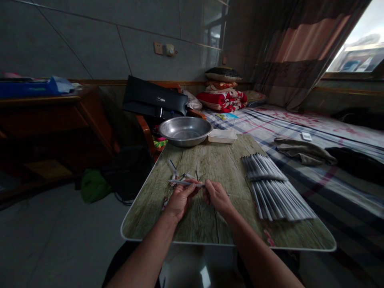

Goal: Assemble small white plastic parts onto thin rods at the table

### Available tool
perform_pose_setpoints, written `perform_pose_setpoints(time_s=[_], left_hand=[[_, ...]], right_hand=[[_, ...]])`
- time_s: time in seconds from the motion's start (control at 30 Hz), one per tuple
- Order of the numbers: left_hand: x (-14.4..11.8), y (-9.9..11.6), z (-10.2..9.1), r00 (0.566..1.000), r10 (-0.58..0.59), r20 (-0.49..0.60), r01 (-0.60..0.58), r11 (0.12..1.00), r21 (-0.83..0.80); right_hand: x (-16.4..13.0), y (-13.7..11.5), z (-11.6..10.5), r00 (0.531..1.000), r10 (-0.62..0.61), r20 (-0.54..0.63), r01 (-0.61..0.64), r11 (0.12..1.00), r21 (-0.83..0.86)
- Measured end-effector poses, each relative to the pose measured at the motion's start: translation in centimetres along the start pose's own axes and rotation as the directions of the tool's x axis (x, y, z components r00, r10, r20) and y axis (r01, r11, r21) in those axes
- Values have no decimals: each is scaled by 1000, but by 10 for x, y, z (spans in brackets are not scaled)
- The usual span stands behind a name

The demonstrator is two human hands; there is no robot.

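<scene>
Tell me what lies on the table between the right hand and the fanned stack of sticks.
Bare tabletop only, between the right hand and the stack, in the head view.

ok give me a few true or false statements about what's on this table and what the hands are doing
1. Both hands, left hand and right hand, hold a thin pale stick between them. True.
2. The metal bowl sits at the near edge of the table. False: it sits at the far end, beside a white tray.
3. A row of long pale sticks lies to the right of the hands. True.
4. The metal bowl is heaped with sticks. False: its inside looks bare.
5. A few loose short pieces lie just beyond the hands. True.
</scene>
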State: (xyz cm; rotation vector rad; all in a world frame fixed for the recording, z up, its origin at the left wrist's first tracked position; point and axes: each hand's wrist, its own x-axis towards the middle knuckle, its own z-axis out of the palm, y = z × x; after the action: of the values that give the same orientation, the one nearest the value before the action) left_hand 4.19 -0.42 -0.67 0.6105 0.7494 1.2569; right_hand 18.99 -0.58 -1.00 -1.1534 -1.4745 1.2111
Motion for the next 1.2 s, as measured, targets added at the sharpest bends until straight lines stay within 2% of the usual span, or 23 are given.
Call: perform_pose_setpoints(time_s=[0.13,0.23,0.33,0.47,0.57,0.67,0.77,0.97,1.2], left_hand=[[1,-1,-2,1000,11,-5,-11,1000,-22],[1,-1,-1,999,29,22,-29,999,22],[0,0,0,999,34,30,-35,997,64],[1,-1,-1,1000,28,13,-28,999,41],[1,-2,-2,999,34,17,-34,999,18],[-1,-1,-1,999,41,32,-42,998,41],[-3,1,2,998,43,42,-47,995,83],[-1,-1,-1,997,71,33,-74,994,85],[-2,-1,-1,995,83,52,-89,990,112]], right_hand=[[0,-2,1,999,31,6,-31,994,107],[0,0,1,1000,13,28,-15,998,59],[1,3,0,998,52,24,-52,998,20],[1,3,0,999,53,-8,-52,994,96],[1,2,0,1000,24,17,-27,986,167],[1,2,0,999,17,50,-24,989,145],[0,1,0,998,51,37,-55,991,119],[-1,-4,-1,995,77,60,-89,965,245],[-3,-7,-1,990,93,108,-116,965,236]])
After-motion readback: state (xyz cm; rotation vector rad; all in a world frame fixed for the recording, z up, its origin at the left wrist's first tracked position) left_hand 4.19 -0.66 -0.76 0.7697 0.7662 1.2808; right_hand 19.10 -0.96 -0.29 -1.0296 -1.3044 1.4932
